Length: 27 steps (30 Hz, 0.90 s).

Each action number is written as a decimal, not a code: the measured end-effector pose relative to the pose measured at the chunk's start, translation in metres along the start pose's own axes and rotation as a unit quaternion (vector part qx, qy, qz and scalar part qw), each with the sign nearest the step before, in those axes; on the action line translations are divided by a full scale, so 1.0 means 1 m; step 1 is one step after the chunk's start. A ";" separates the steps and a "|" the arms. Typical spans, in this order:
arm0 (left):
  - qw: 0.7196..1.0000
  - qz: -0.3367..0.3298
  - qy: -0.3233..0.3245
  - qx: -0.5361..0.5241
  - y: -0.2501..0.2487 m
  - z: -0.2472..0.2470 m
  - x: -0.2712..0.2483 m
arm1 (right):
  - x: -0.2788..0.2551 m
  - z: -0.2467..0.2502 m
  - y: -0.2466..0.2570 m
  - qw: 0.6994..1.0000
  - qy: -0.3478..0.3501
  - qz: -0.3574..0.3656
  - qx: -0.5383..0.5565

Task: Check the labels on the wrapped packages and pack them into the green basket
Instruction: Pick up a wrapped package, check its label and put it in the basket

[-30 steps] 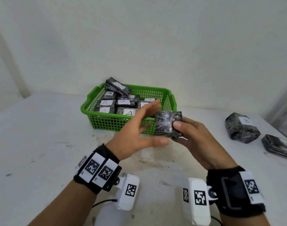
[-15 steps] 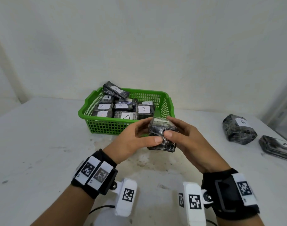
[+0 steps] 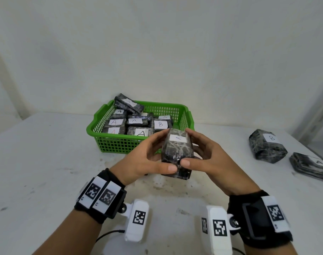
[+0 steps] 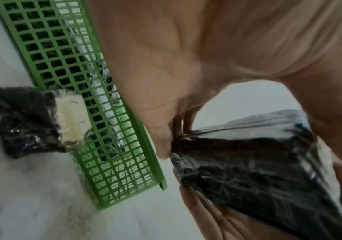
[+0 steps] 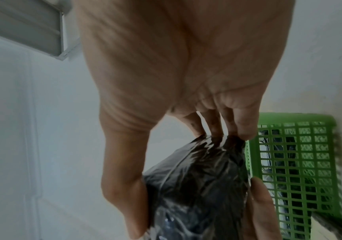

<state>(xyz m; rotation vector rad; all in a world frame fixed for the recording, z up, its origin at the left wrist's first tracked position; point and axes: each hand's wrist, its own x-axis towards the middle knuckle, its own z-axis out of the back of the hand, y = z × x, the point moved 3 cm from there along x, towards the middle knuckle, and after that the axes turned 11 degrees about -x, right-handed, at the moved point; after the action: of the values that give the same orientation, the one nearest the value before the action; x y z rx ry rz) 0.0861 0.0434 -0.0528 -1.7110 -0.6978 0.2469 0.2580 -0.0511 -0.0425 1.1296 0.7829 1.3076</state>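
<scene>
Both hands hold one package up over the bench, label "A" facing up.

The left hand and right hand clasp the package between thumbs and fingers, just before the basket, which holds labelled packages.

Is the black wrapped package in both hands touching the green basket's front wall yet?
Cannot tell. In the head view the black plastic-wrapped package overlaps the green mesh basket; the right wrist view shows them side by side with no clear gap.
</scene>
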 end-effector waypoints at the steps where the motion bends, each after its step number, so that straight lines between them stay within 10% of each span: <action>1: 1.000 0.000 0.006 -0.001 -0.001 -0.001 -0.001 | 0.000 0.000 0.001 1.000 -0.004 0.006 -0.008; 13: 0.997 0.027 0.066 0.032 -0.006 -0.002 -0.004 | 0.002 -0.003 -0.002 0.985 -0.034 -0.078 0.150; 27: 0.988 0.035 -0.144 -0.039 -0.009 0.006 0.012 | 0.013 0.006 -0.003 0.976 -0.100 -0.124 0.147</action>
<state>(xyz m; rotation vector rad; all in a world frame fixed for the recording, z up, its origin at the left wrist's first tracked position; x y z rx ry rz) 0.0901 0.0562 -0.0433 -1.7948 -0.8670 0.5304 0.2669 -0.0390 -0.0419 1.3264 0.9533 0.8739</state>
